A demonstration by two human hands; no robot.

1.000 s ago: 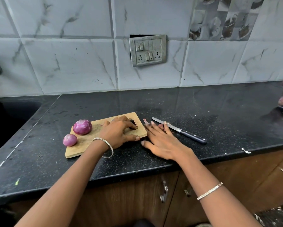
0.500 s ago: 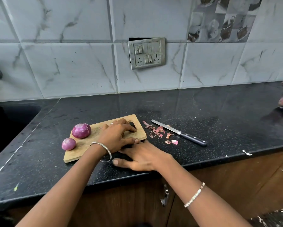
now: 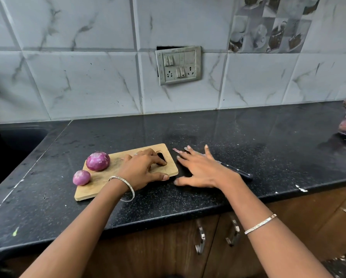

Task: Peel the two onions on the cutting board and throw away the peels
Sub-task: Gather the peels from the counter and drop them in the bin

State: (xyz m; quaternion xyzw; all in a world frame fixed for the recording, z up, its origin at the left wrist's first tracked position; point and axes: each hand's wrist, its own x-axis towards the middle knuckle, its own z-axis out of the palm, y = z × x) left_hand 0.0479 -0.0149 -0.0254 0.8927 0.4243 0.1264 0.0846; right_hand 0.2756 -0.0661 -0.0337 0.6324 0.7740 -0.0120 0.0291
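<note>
now left hand (image 3: 143, 169) grips cutting board (image 3: 94, 189), right hand (image 3: 204, 169) flat.

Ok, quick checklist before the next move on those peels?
1. Larger onion and smaller onion peeled, on the cutting board: ok.
2. Left hand steadies the board, fingers in its handle slot: ok.
3. Right hand flat on the countertop: ok.
4. Knife away from the right hand: not ok, the blade runs under the fingers.
5. All peels gathered: cannot tell; one peel scrap shows.
6. Bin within reach: cannot tell, none in view.
</note>
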